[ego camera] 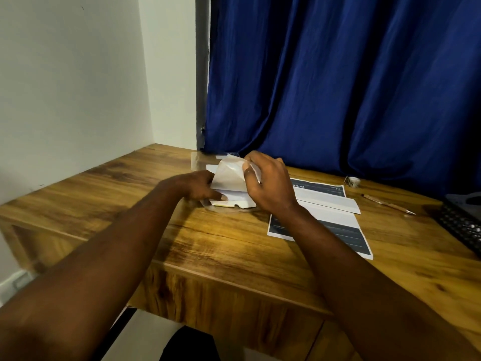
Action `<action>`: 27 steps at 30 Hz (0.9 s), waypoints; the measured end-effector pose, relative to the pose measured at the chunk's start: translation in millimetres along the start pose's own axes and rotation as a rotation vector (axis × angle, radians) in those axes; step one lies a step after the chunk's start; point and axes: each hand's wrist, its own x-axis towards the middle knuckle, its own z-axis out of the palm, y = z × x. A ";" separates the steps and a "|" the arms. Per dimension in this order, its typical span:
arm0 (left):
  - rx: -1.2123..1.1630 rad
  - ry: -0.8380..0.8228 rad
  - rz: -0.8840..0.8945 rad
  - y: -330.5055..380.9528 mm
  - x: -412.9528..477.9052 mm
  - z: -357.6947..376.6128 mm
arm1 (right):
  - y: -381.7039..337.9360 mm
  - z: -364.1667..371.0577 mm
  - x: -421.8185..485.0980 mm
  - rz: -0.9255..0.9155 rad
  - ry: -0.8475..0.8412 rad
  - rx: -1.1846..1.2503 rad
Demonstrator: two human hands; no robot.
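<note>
Two hands meet over a pile of white papers just left of the form, a printed sheet with dark bands that lies flat on the desk. The right hand pinches the upper edge of a curled sheet between thumb and fingers and holds it lifted off the pile, bowed toward the left. Under it, also just left of the form, the stack rests on the desk. The left hand holds this stack, with its thumb pressed on the top sheet near the front edge; its other fingers are hidden behind the curled sheet. Something clear and plastic shows blurred beyond the left hand, farther left of the form.

A white folded strip lies across the form's middle. Right of the form a pen lies on the desk, and beyond the form's far right corner stands a small tape roll. Well right of the form, a black keyboard reaches the frame edge. Behind the form hangs a blue curtain.
</note>
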 end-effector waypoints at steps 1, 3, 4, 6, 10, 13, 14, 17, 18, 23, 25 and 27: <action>0.020 0.020 -0.019 -1.1 1.5 1.6 | -2.4 -3.7 1.1 0.015 0.035 0.009; 0.076 0.059 -0.020 -1.2 0.8 3.9 | -5.1 -12.4 5.5 0.030 0.140 -0.023; 0.098 0.079 -0.010 -0.5 0.3 4.9 | -4.4 -16.2 8.4 0.023 0.216 -0.071; 0.144 0.112 0.009 0.7 -2.4 6.5 | -0.3 -23.3 13.5 0.051 0.350 -0.134; 0.127 0.091 0.000 -0.1 -3.9 4.1 | 13.1 -39.9 22.4 0.200 0.556 -0.086; 0.107 0.068 -0.046 0.0 -4.4 3.1 | 27.7 -54.5 29.6 0.314 0.668 -0.017; 0.100 0.053 -0.056 1.2 -4.9 3.2 | 32.9 -59.6 31.5 0.358 0.695 -0.002; 0.073 0.007 -0.074 8.3 -7.6 3.6 | 51.0 -77.3 33.8 0.519 0.780 0.031; 0.093 0.009 -0.071 10.9 -9.7 3.5 | 60.0 -83.0 33.7 0.591 0.813 0.053; 0.144 0.041 -0.021 3.4 -7.8 5.6 | 103.1 -96.9 20.7 0.978 0.891 0.220; 0.165 0.061 -0.031 1.1 -6.1 7.4 | 114.7 -91.3 7.9 1.025 0.858 0.254; 0.181 0.076 -0.038 -1.0 -4.6 7.9 | 123.5 -82.8 -5.0 1.038 0.836 0.297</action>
